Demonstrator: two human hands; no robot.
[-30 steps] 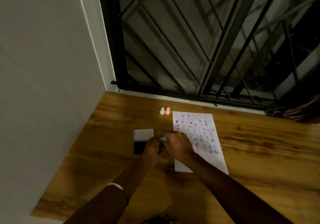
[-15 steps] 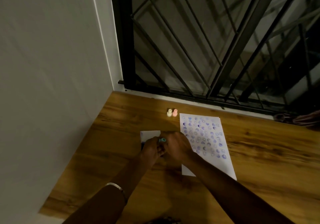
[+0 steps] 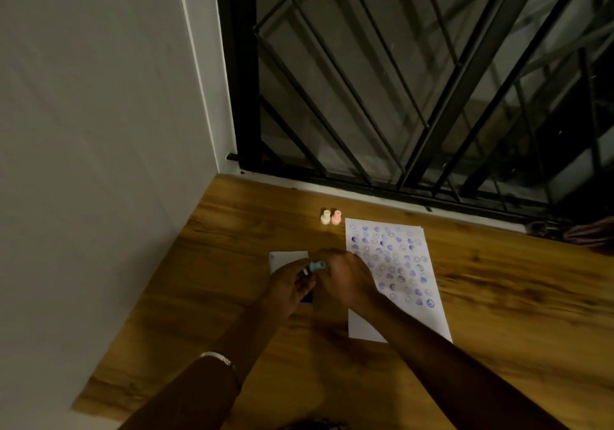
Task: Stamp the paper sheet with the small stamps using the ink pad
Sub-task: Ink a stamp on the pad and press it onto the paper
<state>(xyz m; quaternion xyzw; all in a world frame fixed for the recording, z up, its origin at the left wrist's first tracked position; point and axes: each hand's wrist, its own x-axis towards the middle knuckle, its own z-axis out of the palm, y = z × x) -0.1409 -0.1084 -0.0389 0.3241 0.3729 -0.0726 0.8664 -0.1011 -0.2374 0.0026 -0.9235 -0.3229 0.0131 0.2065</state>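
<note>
A white paper sheet (image 3: 397,263) covered with several purple and blue stamp marks lies on the wooden table (image 3: 498,313). To its left sits the ink pad (image 3: 288,260) with its white lid open, mostly hidden under my hands. A small teal stamp (image 3: 316,266) is pinched between my left hand (image 3: 288,288) and my right hand (image 3: 347,280), just above the pad. Which hand bears it I cannot tell for sure. A cream stamp (image 3: 325,216) and a pink stamp (image 3: 336,217) stand upright side by side beyond the sheet's top left corner.
A white wall (image 3: 99,130) bounds the table on the left. A black metal window grille (image 3: 415,80) runs along the far edge. A dark cloth-like thing (image 3: 584,233) lies at the far right. A bracelet (image 3: 217,358) circles my left wrist.
The camera view has shifted, so everything sits further right and lower. My hands stay together over the ink pad, and the teal stamp now shows more clearly between the fingers.
</note>
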